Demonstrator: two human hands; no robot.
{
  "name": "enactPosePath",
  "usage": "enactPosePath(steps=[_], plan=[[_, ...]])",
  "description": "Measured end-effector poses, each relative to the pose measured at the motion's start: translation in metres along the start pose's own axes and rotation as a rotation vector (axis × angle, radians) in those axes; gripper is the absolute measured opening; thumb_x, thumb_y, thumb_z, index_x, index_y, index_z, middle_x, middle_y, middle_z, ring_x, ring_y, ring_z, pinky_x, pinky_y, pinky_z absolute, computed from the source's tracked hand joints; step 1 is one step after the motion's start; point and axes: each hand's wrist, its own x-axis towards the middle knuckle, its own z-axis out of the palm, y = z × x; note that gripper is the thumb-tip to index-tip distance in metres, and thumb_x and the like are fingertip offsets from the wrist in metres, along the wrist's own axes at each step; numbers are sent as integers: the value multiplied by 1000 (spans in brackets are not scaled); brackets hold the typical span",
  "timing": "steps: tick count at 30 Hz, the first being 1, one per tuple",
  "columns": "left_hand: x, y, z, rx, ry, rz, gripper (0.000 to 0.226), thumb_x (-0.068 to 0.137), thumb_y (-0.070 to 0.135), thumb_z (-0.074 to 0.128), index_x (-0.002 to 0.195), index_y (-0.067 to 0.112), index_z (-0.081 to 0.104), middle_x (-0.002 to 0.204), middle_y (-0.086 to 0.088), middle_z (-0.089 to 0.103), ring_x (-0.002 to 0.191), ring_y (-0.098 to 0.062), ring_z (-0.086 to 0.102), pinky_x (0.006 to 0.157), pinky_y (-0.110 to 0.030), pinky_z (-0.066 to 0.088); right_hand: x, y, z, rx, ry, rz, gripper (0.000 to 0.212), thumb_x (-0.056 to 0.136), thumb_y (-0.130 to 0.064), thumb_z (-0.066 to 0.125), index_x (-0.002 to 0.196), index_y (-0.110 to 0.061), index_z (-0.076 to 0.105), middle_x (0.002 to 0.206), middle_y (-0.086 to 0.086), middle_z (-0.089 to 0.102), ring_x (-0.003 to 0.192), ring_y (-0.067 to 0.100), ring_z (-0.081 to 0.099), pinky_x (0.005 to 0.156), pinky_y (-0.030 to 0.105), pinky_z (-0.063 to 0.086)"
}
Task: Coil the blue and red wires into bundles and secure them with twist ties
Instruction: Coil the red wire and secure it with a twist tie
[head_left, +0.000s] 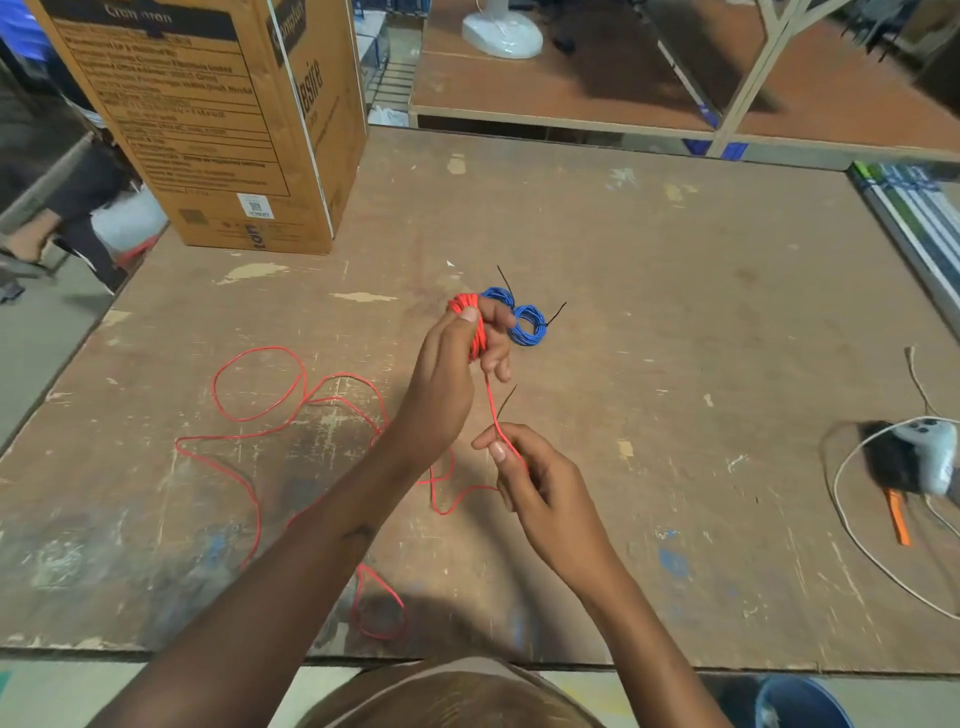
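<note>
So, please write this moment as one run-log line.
left hand: holds red coil | right hand: pinches red wire | blue bundles: tied, on table

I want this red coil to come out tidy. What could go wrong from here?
The loose red wire lies in crossing loops on the table and may knot as the right hand feeds it. The red coil in the left hand could slip apart. The twist tie might drop.
</note>
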Motion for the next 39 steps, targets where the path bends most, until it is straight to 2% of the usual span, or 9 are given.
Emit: enactPosePath(steps=[5,9,14,18,19,26,30,36,39], plan=[[8,-24,10,54,287,-148,34,102,22,34,99,3,62,91,-8,65,74,-23,66,81,-34,52,-2,-20,-18,-32,-194,49,17,114,-30,55,119,-33,71,58,-4,60,56,14,57,67,35,46],[25,-30,4,-141,419,-368,36,107,18,30,117,11,63,76,-3,72,64,-19,66,70,-31,51,-5,-34,-37,-38,-338,40,19,114,-26,56,125,-27,71,74,0,73,78,16,70,81,38,51],[21,-49,-8,212,182,-358,55,100,42,27,118,9,67,77,-8,76,75,-22,71,81,-35,55,-3,-45,-52,8,-151,3,17,114,-25,54,121,-26,69,79,-1,70,67,25,66,70,40,56],[-16,-51,-13,867,-56,21,35,112,23,36,104,16,69,88,2,71,79,-18,66,83,-33,55,13,-65,-71,-27,-1,8,17,112,-28,57,111,-22,73,81,-3,71,54,16,59,59,28,49],[-25,-46,-9,888,-115,-47,33,113,26,36,103,22,67,92,8,65,81,-12,60,87,-32,51,17,-71,-74,-53,1,0,18,112,-29,58,110,-21,73,82,-2,72,53,13,57,58,26,47],[-49,-27,3,166,-403,-379,57,98,60,27,74,26,65,51,5,40,50,-17,40,60,-36,42,68,-54,-93,-345,327,-82,15,108,-30,65,101,-29,78,83,-12,76,64,10,61,58,28,42],[-45,3,4,-125,-550,-368,44,87,58,32,66,32,60,45,9,31,42,-15,34,56,-30,39,78,-27,-66,-267,211,-106,16,108,-30,65,97,-31,76,80,-11,72,69,8,65,63,32,45],[-22,24,4,-361,-438,-206,44,95,45,30,83,21,64,54,5,35,51,-22,42,61,-46,33,44,2,-13,-129,51,-72,31,102,-33,43,79,-31,63,66,-7,65,60,3,58,63,23,43],[-16,18,11,-424,-289,-206,42,94,40,32,95,13,64,60,1,38,57,-21,45,67,-38,40,36,-5,2,-159,12,8,44,109,-41,37,74,-23,57,60,-10,59,54,6,54,62,24,41]])
